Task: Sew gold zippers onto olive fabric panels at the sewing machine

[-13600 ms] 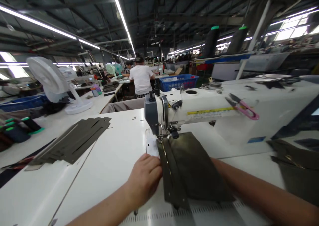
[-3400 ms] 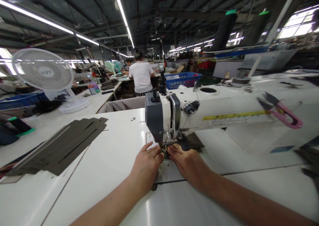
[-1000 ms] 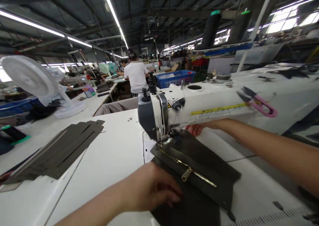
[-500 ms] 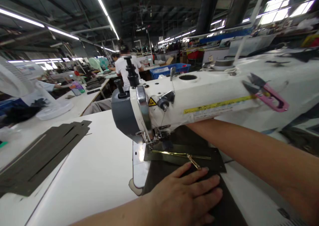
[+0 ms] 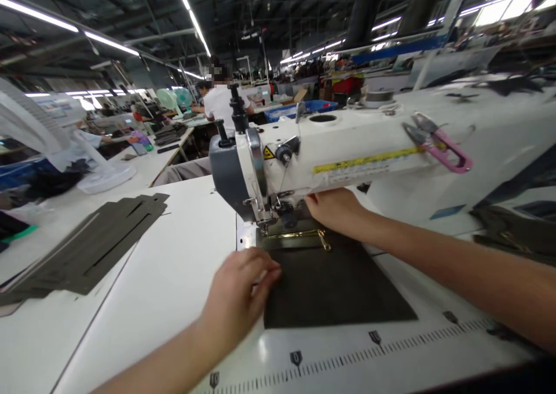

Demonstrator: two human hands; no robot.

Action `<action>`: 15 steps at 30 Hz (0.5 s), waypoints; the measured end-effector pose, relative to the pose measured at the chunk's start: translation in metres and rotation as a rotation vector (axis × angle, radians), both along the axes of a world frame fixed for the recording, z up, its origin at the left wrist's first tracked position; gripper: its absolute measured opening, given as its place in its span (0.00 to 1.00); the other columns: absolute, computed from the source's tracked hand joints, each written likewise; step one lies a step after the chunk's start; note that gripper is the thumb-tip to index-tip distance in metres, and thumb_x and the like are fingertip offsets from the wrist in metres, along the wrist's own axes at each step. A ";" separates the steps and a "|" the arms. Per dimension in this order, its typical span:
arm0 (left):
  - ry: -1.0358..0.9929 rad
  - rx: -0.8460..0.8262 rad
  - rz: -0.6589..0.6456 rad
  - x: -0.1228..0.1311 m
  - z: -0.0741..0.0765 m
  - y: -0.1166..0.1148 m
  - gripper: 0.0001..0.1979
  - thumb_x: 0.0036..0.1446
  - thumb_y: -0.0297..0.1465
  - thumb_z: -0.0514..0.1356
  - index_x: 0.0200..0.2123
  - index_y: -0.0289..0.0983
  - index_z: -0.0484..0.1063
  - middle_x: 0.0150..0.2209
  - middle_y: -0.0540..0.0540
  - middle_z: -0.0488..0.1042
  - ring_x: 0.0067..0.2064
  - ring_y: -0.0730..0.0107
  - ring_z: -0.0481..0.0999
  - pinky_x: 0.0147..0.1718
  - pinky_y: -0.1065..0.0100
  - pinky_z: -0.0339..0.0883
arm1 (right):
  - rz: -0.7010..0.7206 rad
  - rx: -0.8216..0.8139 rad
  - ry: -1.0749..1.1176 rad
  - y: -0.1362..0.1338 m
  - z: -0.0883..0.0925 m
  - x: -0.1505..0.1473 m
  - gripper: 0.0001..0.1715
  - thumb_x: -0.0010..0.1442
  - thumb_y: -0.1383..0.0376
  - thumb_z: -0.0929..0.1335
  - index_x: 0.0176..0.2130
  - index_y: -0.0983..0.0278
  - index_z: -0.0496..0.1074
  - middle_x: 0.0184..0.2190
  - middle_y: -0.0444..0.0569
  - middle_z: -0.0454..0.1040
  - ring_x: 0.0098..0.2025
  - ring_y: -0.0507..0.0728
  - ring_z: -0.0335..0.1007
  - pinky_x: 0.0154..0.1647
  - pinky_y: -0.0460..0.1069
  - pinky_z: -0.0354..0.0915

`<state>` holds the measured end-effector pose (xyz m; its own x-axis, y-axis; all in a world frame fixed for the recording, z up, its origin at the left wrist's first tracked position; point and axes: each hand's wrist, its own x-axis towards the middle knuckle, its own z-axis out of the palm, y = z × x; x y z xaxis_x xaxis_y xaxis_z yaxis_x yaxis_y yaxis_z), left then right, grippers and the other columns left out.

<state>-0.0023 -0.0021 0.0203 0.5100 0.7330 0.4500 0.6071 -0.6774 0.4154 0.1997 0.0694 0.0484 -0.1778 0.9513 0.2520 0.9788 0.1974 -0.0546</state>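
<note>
A dark olive fabric panel [image 5: 339, 284] lies flat on the worktop [image 5: 174, 318], its far end tucked under the presser foot [image 5: 271, 221] of a white industrial sewing machine [image 5: 347, 150]. From the foot, the panel's body spreads toward the person, widening to a straight front edge. A brass zipper [image 5: 299, 236] runs sideways along its far end, starting at the foot, with the slider's pull hanging near the zipper's right end. The left hand [image 5: 238, 289] is the nearer one, on the near side of the foot. It sits beside the panel's left edge, fingers loosely curled and touching the cloth, though whether the grip pinches anything cannot be told. The right hand [image 5: 334, 205] reaches across from the right, its arm stretched out low beneath the machine's arm. It lies palm down, the grip open and holding nothing visible, with its fingertips just right of the foot. Left of the foot, a stack of slotted olive pieces [image 5: 104, 246] lies on the worktop, and pink-handled thread snips [image 5: 438, 145] rest on the machine's arm to the right.
</note>
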 end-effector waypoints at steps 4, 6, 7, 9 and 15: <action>0.150 0.175 0.051 -0.027 -0.017 0.030 0.11 0.58 0.31 0.54 0.41 0.34 0.72 0.44 0.39 0.74 0.46 0.57 0.73 0.47 0.52 0.67 | 0.241 0.071 0.092 -0.043 -0.024 -0.018 0.09 0.59 0.68 0.63 0.32 0.67 0.73 0.33 0.52 0.75 0.37 0.58 0.70 0.40 0.52 0.65; 0.168 0.228 0.027 -0.024 -0.027 0.039 0.10 0.59 0.29 0.52 0.37 0.34 0.73 0.42 0.40 0.75 0.46 0.59 0.74 0.49 0.54 0.66 | 0.384 0.140 0.110 -0.050 -0.040 -0.028 0.11 0.58 0.71 0.62 0.39 0.70 0.72 0.42 0.56 0.74 0.44 0.60 0.69 0.47 0.55 0.62; 0.176 0.241 0.034 -0.020 -0.030 0.040 0.10 0.59 0.28 0.52 0.36 0.34 0.73 0.41 0.40 0.76 0.45 0.60 0.75 0.49 0.56 0.67 | 0.429 0.158 0.111 -0.050 -0.047 -0.032 0.13 0.58 0.72 0.62 0.43 0.72 0.71 0.45 0.58 0.72 0.48 0.61 0.67 0.50 0.56 0.61; 0.182 0.262 0.073 -0.014 -0.035 0.038 0.10 0.59 0.27 0.52 0.34 0.34 0.74 0.40 0.41 0.76 0.44 0.61 0.75 0.48 0.57 0.68 | 0.472 0.160 0.115 -0.044 -0.057 -0.035 0.16 0.58 0.72 0.62 0.46 0.73 0.69 0.48 0.59 0.70 0.51 0.62 0.64 0.52 0.57 0.60; 0.104 0.252 0.109 -0.011 -0.037 0.035 0.09 0.59 0.27 0.54 0.33 0.36 0.74 0.40 0.42 0.77 0.43 0.63 0.76 0.47 0.59 0.69 | 0.529 0.181 0.183 -0.029 -0.063 -0.031 0.14 0.57 0.73 0.62 0.42 0.72 0.71 0.46 0.58 0.71 0.46 0.60 0.68 0.51 0.54 0.62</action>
<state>-0.0134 0.0328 -0.0165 0.4877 0.6574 0.5745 0.7122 -0.6801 0.1737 0.1689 0.0405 -0.0143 -0.5552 0.6841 0.4731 0.7223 0.6785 -0.1335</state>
